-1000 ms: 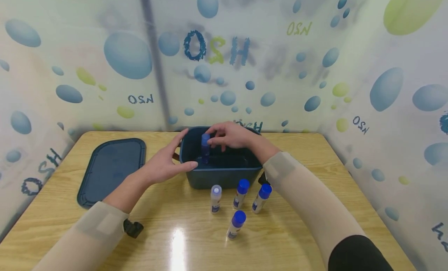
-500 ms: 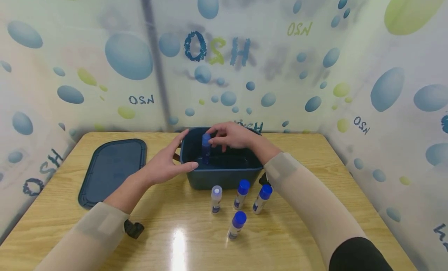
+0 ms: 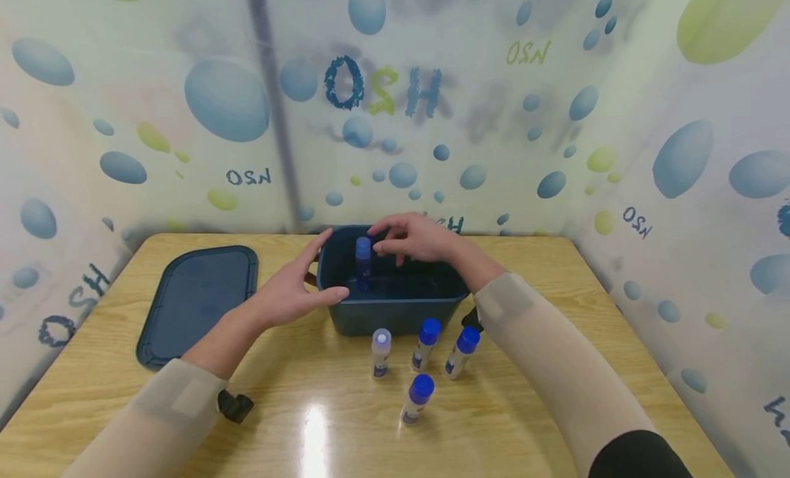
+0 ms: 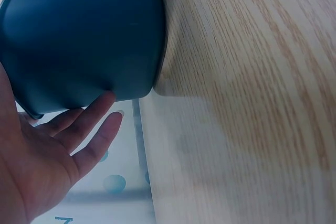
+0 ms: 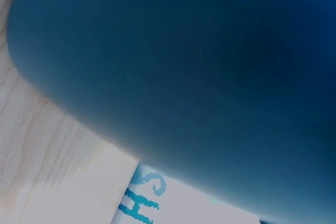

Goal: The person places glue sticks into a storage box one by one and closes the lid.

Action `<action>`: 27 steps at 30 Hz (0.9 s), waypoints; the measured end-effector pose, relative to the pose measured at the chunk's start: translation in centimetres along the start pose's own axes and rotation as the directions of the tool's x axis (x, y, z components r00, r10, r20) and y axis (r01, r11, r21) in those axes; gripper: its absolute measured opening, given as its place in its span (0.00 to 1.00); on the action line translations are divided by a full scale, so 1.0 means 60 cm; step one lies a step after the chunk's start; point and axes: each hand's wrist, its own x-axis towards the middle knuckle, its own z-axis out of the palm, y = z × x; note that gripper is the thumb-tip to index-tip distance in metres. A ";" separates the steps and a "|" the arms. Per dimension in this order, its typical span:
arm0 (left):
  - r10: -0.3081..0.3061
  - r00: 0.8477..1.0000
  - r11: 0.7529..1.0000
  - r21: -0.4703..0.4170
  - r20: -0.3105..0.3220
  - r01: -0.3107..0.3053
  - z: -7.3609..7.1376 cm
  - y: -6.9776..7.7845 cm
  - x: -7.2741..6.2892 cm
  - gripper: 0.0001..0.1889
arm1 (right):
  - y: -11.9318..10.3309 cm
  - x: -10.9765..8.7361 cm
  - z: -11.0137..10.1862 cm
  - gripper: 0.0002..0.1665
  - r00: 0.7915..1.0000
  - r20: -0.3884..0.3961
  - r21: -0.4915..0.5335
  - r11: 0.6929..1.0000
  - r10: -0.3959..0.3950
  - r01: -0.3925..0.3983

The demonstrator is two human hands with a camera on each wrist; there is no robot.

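Observation:
A dark blue bin (image 3: 395, 317) stands near the back of the table. My left hand (image 3: 290, 293) rests against its left end, thumb over the front corner of the rim. In the left wrist view, that hand's fingers (image 4: 100, 137) are spread and fairly straight along the bin's outer wall. Inside the bin, at its left, a blue-capped glue stick (image 3: 363, 258) stands upright. My right hand (image 3: 420, 239) hovers over the bin just right of the cap, fingers loosely bent and holding nothing. In the right wrist view the bin's wall (image 5: 157, 77) fills most of the frame, hiding the hand.
Before the bin stand a glue stick with a pale, translucent top (image 3: 380, 354) and three blue-capped ones, including the nearest glue stick (image 3: 417, 399). A dark blue lid (image 3: 200, 303) lies flat at the left. Patterned curtains (image 3: 395, 135) close in the table's back and sides.
My right hand has let go of the glue stick's cap and drawn slightly to the right. The glue stick stays upright in the bin; my left hand keeps its place.

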 end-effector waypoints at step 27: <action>0.015 1.000 0.999 0.037 -0.018 -0.014 0.003 0.003 -0.005 0.57 | 0.020 -0.189 -0.060 0.22 0.966 -0.258 0.116 0.992 -0.012 0.044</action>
